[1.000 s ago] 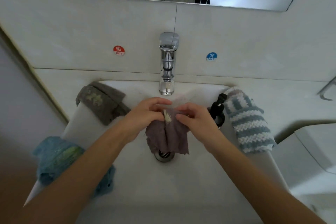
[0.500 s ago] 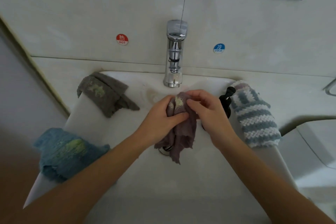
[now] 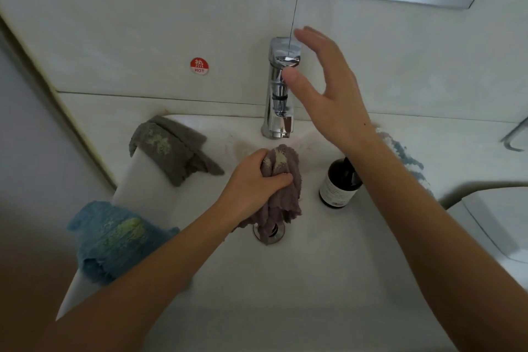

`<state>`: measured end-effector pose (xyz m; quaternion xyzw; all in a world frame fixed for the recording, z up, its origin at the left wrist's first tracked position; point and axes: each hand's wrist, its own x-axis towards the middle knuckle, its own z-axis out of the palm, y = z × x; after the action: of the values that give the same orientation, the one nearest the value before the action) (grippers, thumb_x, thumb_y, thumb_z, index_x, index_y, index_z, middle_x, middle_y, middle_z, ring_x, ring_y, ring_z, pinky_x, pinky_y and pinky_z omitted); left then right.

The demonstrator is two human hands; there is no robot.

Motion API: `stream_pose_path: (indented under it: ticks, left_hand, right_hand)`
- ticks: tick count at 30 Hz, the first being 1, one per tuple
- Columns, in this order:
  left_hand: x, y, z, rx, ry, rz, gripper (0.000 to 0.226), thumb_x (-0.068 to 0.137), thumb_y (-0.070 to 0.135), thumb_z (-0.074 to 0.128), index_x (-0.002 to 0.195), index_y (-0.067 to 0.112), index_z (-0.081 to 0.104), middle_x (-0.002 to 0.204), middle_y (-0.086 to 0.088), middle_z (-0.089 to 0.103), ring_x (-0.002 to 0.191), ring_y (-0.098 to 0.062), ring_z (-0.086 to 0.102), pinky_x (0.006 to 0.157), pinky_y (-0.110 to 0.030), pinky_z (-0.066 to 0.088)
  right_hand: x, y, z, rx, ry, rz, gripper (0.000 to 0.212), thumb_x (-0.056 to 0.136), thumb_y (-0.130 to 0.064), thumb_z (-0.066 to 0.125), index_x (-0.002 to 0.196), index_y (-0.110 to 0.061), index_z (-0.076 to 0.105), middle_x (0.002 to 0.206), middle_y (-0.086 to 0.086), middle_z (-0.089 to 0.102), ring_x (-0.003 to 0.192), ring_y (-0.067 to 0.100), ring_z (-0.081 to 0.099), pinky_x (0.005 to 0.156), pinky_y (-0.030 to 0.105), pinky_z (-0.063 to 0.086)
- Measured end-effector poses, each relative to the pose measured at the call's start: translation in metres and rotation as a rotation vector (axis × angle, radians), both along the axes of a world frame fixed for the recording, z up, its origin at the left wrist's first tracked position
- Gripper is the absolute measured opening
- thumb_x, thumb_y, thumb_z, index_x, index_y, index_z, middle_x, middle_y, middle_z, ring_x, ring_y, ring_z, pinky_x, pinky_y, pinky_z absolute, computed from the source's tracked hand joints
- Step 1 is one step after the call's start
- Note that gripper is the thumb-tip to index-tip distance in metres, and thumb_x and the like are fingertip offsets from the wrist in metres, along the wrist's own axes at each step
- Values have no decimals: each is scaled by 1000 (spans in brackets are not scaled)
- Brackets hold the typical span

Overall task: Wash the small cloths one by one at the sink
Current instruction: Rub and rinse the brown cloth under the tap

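My left hand [image 3: 254, 180] is gripping the bunched mauve cloth [image 3: 281, 191] over the sink's [image 3: 285, 280] drain. Three more cloths are lying on the rim: blue [image 3: 114, 240] and grey [image 3: 168, 148] left, striped [image 3: 405, 157] right. My right hand [image 3: 325, 88] is hovering spread beside the tap [image 3: 281, 88]. A red sticker [image 3: 199, 66] is reading "HOT".

- Dim, soft and even around the tap [image 3: 281, 88], with glints on its chrome.
- Motion-blurred at the right hand [image 3: 323, 91] beside the tap.
- Bowed by wide-angle distortion far from the tap, shadowed lower left.
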<state>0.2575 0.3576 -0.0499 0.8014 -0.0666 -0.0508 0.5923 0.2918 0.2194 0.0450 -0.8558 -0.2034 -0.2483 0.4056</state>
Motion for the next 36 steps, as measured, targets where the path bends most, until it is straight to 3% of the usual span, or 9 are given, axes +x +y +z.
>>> stream_pose_path:
  ticks: [2,8,15,21,25,36]
  left_hand:
    - [0,2,1,-10,19,13,19,84,20,71,100,16,63,92,1,68,85,-12,66,79,-28,56]
    - [2,4,2,-16,41,25,20,84,21,71,102,17,64,94,0,69,87,-14,67,80,-31,56]
    - [4,7,0,66,-14,39,20,83,24,71,101,19,62,96,1,66,86,-11,64,77,-26,54]
    - [3,6,0,102,-33,9,17,83,25,72,96,23,60,93,3,65,84,-10,63,77,-28,54]
    - [2,6,0,110,-43,-23,16,82,24,72,88,29,58,86,6,65,80,-8,63,74,-27,52]
    - [-1,6,3,145,-4,-73,13,82,24,71,86,25,60,83,4,67,79,-13,65,79,-37,56]
  right_hand:
    - [12,1,4,-72,18,60,58,92,-51,48,140,-19,49,144,-3,48,136,14,40,113,27,30]
    - [32,-7,1,-167,-150,100,49,95,-43,46,129,-10,60,128,-11,52,125,12,50,107,17,33]
    - [32,1,1,-65,-182,58,48,94,-43,45,120,-9,66,115,-12,59,111,8,55,102,30,43]
    - [35,10,7,40,-148,21,49,94,-45,40,111,-10,69,103,-9,63,99,6,57,87,17,43]
    - [36,11,9,55,-128,23,50,93,-46,39,110,-10,69,99,-9,63,97,5,57,83,11,41]
    - [34,10,9,51,-100,9,51,92,-50,38,111,-15,69,102,-12,63,99,4,57,86,15,43]
